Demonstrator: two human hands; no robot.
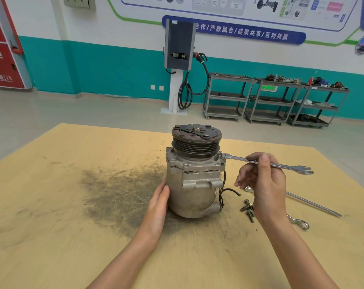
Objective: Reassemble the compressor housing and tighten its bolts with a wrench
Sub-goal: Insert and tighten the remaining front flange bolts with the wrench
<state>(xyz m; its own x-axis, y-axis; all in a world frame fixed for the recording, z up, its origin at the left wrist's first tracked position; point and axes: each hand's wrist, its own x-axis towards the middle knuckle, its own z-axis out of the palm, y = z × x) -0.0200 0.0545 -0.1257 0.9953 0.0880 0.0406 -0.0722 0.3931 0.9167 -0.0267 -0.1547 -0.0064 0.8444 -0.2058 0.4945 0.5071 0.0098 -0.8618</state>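
On the left we see a broad stretch of the yellow table bare but for a dark greasy smear, and its far edge runs well behind the work. Our left hand lies flat against the lower left flank of the compressor, fingers straight and pressing, curled round nothing. The compressor stands upright near the table's middle, a dull grey cast housing with a dark ribbed pulley on top and thin black wires trailing from its right side. At the housing's upper right corner the ring end of a wrench sits over a bolt; the bolt head itself is covered, so we cannot make it out. Our right hand pinches the wrench shaft midway between thumb and curled fingers, the open-jawed end jutting free to the right. Below that hand lie loose bolts, partly hidden by the wrist, along with a long thin bar and a second spanner, each partly covered by the forearm. The table's right edge lies just beyond them.
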